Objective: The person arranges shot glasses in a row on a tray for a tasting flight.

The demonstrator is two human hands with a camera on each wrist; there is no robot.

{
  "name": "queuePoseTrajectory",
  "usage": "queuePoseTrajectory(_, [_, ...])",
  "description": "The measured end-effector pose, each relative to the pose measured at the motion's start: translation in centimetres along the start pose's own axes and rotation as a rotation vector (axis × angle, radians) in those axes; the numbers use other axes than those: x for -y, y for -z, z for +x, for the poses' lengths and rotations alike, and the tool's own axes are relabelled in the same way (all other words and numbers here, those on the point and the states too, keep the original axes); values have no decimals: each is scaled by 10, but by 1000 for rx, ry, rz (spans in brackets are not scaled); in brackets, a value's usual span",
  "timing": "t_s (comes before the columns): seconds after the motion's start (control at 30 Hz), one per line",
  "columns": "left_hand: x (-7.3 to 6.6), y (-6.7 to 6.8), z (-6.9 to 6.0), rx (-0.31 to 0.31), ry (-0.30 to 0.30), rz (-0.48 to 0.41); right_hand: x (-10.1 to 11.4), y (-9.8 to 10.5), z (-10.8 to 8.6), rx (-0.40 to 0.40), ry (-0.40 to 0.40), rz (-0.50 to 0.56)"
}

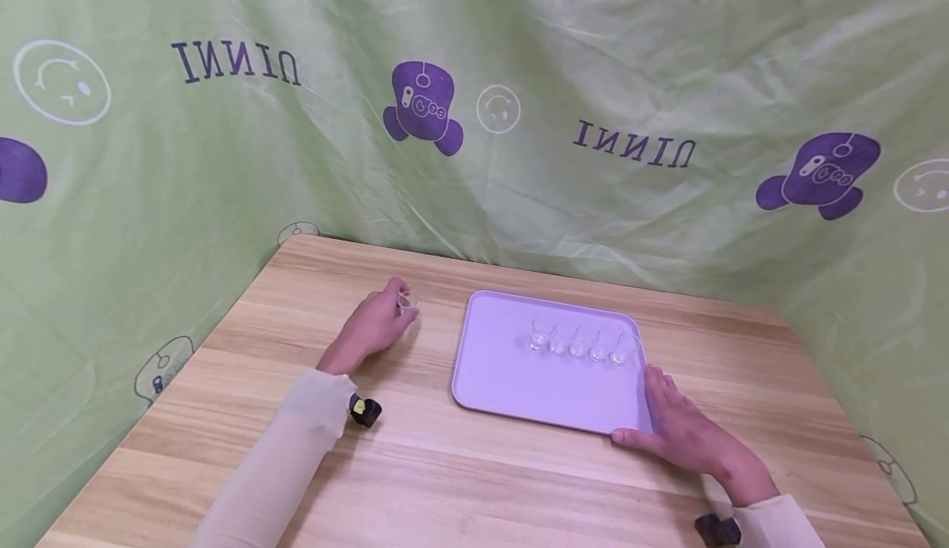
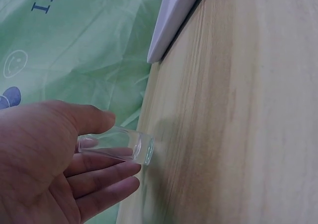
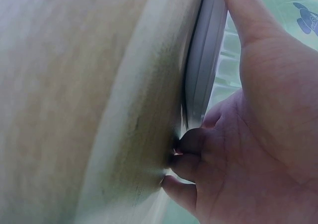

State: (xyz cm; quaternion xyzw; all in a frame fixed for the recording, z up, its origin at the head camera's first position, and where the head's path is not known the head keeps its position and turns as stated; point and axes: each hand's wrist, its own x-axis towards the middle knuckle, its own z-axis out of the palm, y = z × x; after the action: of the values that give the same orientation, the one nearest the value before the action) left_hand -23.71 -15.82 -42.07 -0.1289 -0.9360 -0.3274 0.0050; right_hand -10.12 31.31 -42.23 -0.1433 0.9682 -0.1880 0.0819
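My left hand (image 1: 373, 323) is at the left of the table, its thumb and fingers about a small clear shot glass (image 1: 407, 304). In the left wrist view the shot glass (image 2: 146, 148) sits between thumb and fingers, its thick base close to the tabletop. A lilac tray (image 1: 500, 375) lies to the right of it. Several similar clear glasses (image 1: 577, 347) stand in a row on the tray's right half. My right hand (image 1: 684, 430) rests at the tray's near right corner, thumb along the front edge, fingers along the right side; in the right wrist view its lower fingertips touch the table.
The wooden table (image 1: 445, 482) reaches a pale green curtain (image 1: 519, 202) with purple prints at the back and sides. Black wrist devices (image 1: 365, 409) are worn near both sleeve cuffs. Bare tabletop separates the left hand from the tray.
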Motion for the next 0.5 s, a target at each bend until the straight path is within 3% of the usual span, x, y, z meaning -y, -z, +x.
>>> queuePoseTrajectory(0.5, [-5, -2, 3, -62, -61, -84, 0, 0, -1, -14, 12, 4])
